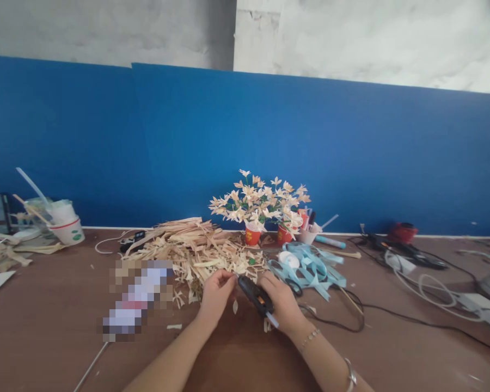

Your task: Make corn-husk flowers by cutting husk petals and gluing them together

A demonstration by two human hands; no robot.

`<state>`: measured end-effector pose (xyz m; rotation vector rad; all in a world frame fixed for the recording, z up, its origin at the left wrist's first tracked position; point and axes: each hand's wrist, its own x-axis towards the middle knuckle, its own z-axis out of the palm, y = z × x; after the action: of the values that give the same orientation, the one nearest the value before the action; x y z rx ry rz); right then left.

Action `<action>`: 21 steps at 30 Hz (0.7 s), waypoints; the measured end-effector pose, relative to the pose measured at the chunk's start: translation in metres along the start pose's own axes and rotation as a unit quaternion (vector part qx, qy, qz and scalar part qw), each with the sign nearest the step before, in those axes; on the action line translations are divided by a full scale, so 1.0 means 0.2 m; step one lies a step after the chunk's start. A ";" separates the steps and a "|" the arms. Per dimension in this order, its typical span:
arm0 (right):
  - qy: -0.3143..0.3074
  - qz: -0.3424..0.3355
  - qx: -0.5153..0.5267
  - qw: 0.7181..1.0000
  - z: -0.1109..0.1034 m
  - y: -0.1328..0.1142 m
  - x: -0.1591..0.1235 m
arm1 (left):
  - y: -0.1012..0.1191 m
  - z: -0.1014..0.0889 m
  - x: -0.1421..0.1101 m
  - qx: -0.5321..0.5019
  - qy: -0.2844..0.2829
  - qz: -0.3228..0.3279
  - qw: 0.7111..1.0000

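"Over the tabletop (232,359), what are the hands doing?"

"The right hand (281,302) is wrapped round the glue gun (253,294), its tip turned toward the left hand (214,296). I can't make out the trigger finger"

"And the left?"

"Thumb and finger are pinched together right by the tip. Whatever sits between them is too small to tell. A pale petal (235,306) shows just below, though I can't say whether it hangs from the fingers or lies apart"

"So which step would you call it?"

"Gluing at the fingertips, I'd judge, or lining up for it. No glue can be seen, so I won't swear to a bead being out. The glue stick (273,320) pokes from the back of the gun"

"What does the next move call for?"

"A steady pinch, I'd think, and a small, controlled squeeze, with the hot tip meeting the piece and not the skin. The cord (345,330) loops on the right, so slack matters too"

"Where's everything else?"

"The pile of strips (191,245) lies beyond the left hand. Behind the gun, pale flowers (249,201) stand above the red cups (252,236), and the blue ribbon (315,267) lies loose beyond the right hand"
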<state>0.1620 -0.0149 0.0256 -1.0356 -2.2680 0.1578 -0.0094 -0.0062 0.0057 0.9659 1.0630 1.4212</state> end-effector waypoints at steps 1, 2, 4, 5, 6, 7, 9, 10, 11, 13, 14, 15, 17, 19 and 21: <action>-0.001 0.000 -0.001 1.000 0.00 0.00 0.00 | 0.00 0.00 0.00 0.000 0.001 0.001 1.000; -0.002 0.000 -0.001 1.000 0.00 0.00 0.00 | 0.00 0.00 0.00 0.001 0.000 0.001 1.000; -0.003 0.001 -0.001 1.000 0.00 0.00 0.00 | -0.01 0.00 0.00 0.006 -0.003 0.003 1.000; -0.003 0.003 -0.001 1.000 0.00 0.00 0.00 | 0.00 0.00 0.00 0.007 -0.005 0.004 1.000; -0.002 0.004 0.000 1.000 0.00 0.00 0.00 | 0.00 0.00 0.00 0.007 -0.006 0.006 1.000; -0.001 0.005 0.001 1.000 0.00 0.00 0.00 | 0.00 0.00 0.00 0.007 -0.008 0.007 1.000; 0.002 0.006 0.001 1.000 0.00 0.00 0.00 | 0.00 0.00 0.00 0.007 -0.011 0.007 1.000; 0.003 0.007 0.001 1.000 0.00 0.00 0.00 | 0.00 0.00 0.00 0.007 -0.011 0.007 1.000; 0.003 0.008 0.001 1.000 0.00 0.00 0.00 | 0.00 0.00 0.00 0.008 -0.011 0.006 1.000; 0.000 0.013 0.000 1.000 0.00 0.00 0.00 | 0.00 0.00 0.00 0.009 -0.009 0.006 1.000; -0.003 0.015 -0.001 1.000 0.00 0.00 0.00 | 0.00 0.00 0.00 0.010 -0.008 0.005 1.000; -0.005 0.016 -0.002 1.000 0.00 0.00 0.00 | 0.00 0.00 0.00 0.011 -0.009 0.005 1.000; -0.008 0.018 -0.002 1.000 0.00 -0.01 0.00 | 0.00 0.00 0.00 0.012 -0.009 0.004 1.000; -0.010 0.020 -0.002 1.000 -0.01 -0.01 0.00 | 0.00 0.00 0.00 0.011 -0.009 0.006 1.000; -0.011 0.021 -0.001 1.000 -0.01 -0.01 0.00 | 0.00 0.00 0.00 0.010 -0.010 0.006 1.000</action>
<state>0.1614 -0.0158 0.0281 -1.0885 -2.2679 0.1862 -0.0100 -0.0065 0.0055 1.0001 1.0596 1.4096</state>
